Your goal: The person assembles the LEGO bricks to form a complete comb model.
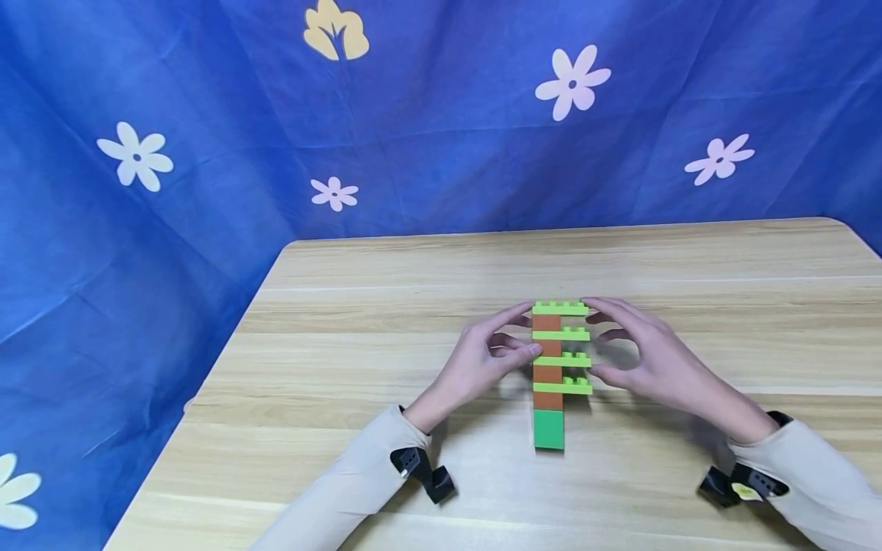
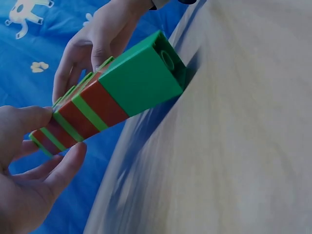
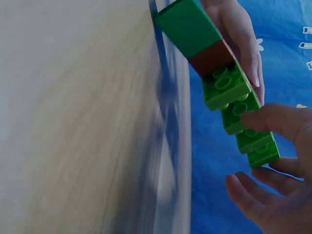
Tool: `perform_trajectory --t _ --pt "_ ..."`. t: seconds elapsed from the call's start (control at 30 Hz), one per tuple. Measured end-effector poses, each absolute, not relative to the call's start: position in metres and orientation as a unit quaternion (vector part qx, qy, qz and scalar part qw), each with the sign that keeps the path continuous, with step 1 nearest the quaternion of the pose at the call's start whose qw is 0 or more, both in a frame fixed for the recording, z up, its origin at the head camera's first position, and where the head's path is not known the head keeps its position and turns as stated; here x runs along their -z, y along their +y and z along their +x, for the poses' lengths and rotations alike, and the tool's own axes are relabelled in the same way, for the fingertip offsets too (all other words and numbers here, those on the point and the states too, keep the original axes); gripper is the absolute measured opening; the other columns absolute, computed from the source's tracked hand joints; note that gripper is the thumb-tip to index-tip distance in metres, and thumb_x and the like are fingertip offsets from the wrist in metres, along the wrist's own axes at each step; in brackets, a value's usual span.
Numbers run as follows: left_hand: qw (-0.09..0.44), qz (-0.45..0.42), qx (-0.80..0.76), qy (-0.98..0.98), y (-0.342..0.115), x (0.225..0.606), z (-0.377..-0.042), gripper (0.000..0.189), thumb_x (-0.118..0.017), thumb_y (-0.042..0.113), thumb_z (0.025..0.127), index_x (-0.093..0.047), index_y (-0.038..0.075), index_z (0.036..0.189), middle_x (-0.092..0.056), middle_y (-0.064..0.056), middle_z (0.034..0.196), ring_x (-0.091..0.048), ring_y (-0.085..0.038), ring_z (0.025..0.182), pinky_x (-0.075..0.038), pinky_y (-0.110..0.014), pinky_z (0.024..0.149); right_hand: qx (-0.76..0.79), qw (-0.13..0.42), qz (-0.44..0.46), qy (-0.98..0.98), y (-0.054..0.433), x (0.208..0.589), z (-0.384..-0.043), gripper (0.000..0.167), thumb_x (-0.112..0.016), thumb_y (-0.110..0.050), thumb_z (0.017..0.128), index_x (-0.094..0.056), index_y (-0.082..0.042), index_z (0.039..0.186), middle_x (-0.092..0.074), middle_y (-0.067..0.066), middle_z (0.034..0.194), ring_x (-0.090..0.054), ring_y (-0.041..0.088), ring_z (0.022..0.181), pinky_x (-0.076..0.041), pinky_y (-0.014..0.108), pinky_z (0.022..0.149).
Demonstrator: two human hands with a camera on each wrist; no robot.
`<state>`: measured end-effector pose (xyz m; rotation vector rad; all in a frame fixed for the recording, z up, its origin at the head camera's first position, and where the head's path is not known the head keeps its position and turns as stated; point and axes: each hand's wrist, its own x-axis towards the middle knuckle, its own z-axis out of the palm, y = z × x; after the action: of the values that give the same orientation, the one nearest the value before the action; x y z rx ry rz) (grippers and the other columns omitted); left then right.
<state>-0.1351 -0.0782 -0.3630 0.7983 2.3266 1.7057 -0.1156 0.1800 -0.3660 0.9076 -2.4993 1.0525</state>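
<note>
A toy brick tower [image 1: 548, 373] has a dark green block [image 1: 548, 429] at its near end. Beyond that, reddish-brown bricks [image 1: 547, 374] alternate with lime-green plates [image 1: 576, 389] that jut out to the right like steps. My left hand [image 1: 482, 352] grips the tower's left side, thumb on the front and fingers reaching behind. From the other side my right hand [image 1: 648, 352] holds the jutting plates, its index finger at the topmost plate and its thumb lower down at the plate ends. The dark green block's hollow underside shows in the left wrist view, and the tower appears tilted there.
Both hands work over a light wood-grain table [image 1: 358, 337]. A blue curtain [image 1: 441, 115] with flower prints hangs along its back and left side. Black wrist cameras [image 1: 439, 484] sit at both cuffs.
</note>
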Motion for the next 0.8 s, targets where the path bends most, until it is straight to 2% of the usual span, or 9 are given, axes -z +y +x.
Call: perform_trajectory --t 0.07,0.23,0.37,0.63,0.8 --pt "0.071 0.266 -0.565 0.778 -0.078 0.365 -0.136 0.058 -0.070 0.009 0.089 -0.048 0.011 0.142 -0.056 -0.011 0.130 -0.069 -0.021 0.093 -0.057 -0.024 0.079 -0.375 0.129 0.321 -0.860 0.180 0.368 -0.119 0.082 -0.082 0.002 0.068 -0.044 0.000 0.140 -0.055 0.013 0.131 -0.062 0.027 0.105 -0.057 0.035 0.083" --pt "0.047 0.282 -0.532 0.797 -0.077 0.368 -0.141 0.054 -0.071 0.011 0.088 -0.050 0.001 0.138 -0.055 -0.013 0.129 -0.065 -0.023 0.102 -0.055 -0.025 0.087 -0.372 0.101 0.308 -0.870 0.179 0.371 -0.122 0.079 -0.083 -0.005 0.067 -0.046 -0.001 0.137 -0.057 0.017 0.129 -0.063 0.035 0.100 -0.054 0.052 0.084" --pt "0.031 0.292 -0.490 0.821 -0.078 0.370 -0.143 0.053 -0.071 0.016 0.088 -0.052 0.000 0.136 -0.055 -0.013 0.132 -0.063 -0.027 0.109 -0.053 -0.028 0.091 -0.366 0.069 0.290 -0.882 0.179 0.372 -0.124 0.080 -0.085 -0.014 0.068 -0.047 -0.003 0.138 -0.056 0.018 0.131 -0.059 0.041 0.106 -0.049 0.060 0.088" --pt "0.036 0.293 -0.451 0.843 -0.076 0.374 -0.145 0.055 -0.070 0.020 0.090 -0.051 -0.002 0.136 -0.056 -0.015 0.133 -0.064 -0.025 0.107 -0.053 -0.030 0.093 -0.342 0.042 0.278 -0.897 0.182 0.375 -0.128 0.080 -0.084 -0.022 0.069 -0.047 -0.001 0.137 -0.056 0.020 0.131 -0.051 0.041 0.120 -0.039 0.062 0.100" --pt "0.024 0.293 -0.415 0.861 -0.075 0.374 -0.146 0.055 -0.069 0.025 0.090 -0.052 0.000 0.135 -0.057 -0.012 0.133 -0.058 -0.024 0.117 -0.045 -0.031 0.103 -0.341 0.033 0.280 -0.897 0.184 0.376 -0.130 0.080 -0.084 -0.024 0.070 -0.047 0.000 0.137 -0.055 0.021 0.132 -0.050 0.042 0.121 -0.039 0.061 0.101"
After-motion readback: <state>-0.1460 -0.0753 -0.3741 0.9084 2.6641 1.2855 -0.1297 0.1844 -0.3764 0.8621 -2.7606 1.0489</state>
